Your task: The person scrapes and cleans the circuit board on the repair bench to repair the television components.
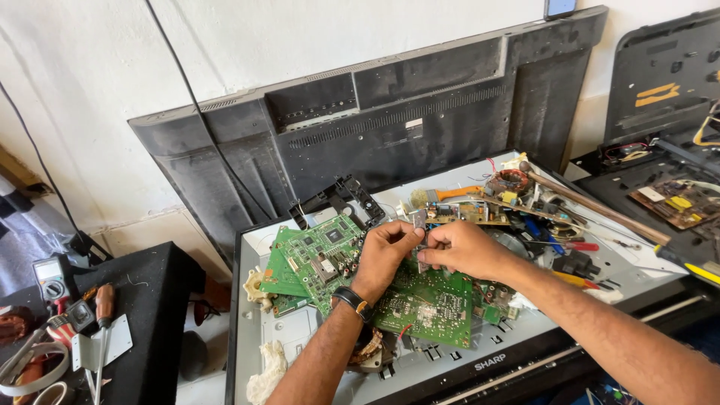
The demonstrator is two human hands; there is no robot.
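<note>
My left hand (384, 251) and my right hand (459, 248) meet above a pile of green circuit boards (431, 304). Between their fingertips they pinch a small grey metal part (418, 222). A dark watch is on my left wrist. Another green board with chips and connectors (319, 251) lies just left of my left hand. Both boards rest on the grey metal back of a flat television (300, 334) lying on the bench.
A black plastic TV rear cover (390, 112) leans on the wall behind. Loose parts, a copper coil (511, 180), a long rod (600, 206) and screwdrivers crowd the right side. A multimeter (49, 277) and tools lie on a black surface at left.
</note>
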